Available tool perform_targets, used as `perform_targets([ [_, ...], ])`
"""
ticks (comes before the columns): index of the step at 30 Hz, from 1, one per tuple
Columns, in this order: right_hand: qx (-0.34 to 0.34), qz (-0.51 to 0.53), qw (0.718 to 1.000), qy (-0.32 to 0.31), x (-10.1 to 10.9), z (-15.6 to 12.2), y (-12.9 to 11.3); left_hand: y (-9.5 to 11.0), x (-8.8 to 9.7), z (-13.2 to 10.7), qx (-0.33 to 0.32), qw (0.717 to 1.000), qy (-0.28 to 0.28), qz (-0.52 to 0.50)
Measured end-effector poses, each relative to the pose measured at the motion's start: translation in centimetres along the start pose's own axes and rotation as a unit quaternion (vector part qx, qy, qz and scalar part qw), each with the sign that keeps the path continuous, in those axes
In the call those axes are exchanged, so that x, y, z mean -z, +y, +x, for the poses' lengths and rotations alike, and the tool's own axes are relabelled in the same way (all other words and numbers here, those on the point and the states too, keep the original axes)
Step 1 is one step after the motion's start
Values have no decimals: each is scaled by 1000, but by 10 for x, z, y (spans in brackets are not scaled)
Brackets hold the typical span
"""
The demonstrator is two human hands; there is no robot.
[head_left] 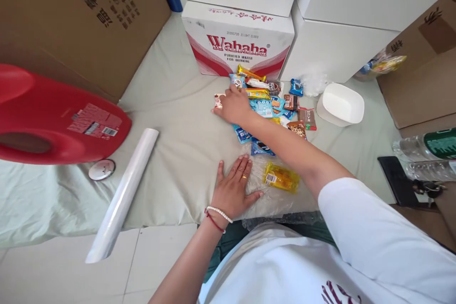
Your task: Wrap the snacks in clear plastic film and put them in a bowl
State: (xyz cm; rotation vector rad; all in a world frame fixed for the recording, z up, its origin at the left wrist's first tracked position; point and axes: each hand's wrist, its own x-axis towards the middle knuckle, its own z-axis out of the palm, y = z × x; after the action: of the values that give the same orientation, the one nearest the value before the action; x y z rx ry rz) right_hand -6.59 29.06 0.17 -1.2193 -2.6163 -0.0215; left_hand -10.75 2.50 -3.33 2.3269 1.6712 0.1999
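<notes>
My right hand (235, 105) reaches across to the left side of a heap of wrapped snacks (262, 108). Its thumb and fingers close around a small white and red snack packet (218, 100), partly hidden by the hand. My left hand (233, 185) lies flat near the cloth's front edge, fingers spread, holding nothing. Under and beside it is a sheet of clear plastic (256, 175). A yellow snack packet (281, 178) rests on that plastic, right of my left hand. Blue packets (262, 147) lie just beyond it, below my right forearm.
A white and red water carton (238, 40) stands behind the heap. A white plastic bowl (341, 104) sits to the right, near plastic bottles (427, 147) and a black phone (397, 180). On the left are a plastic-film roll (124, 194), a red jug (64, 114) and a round tin (101, 169).
</notes>
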Motion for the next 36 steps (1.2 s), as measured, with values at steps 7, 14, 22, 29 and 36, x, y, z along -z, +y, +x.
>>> perform_targets([
  [7,3,82,996,27,12,0,-6,0,0,0,-3,1000,-5,2],
  [14,-75,424,902,-21,101,-156,52,1,-2,1,-8,1000,-5,22],
  [22,-233,266,934,-55,91,-307,37,3,-4,3,-9,999,-2,54],
  [29,-95,68,984,-131,100,-298,20,4,-6,4,-7,998,6,55],
  [36,-64,1,982,-178,85,-294,6,4,-6,3,-10,999,10,48],
])
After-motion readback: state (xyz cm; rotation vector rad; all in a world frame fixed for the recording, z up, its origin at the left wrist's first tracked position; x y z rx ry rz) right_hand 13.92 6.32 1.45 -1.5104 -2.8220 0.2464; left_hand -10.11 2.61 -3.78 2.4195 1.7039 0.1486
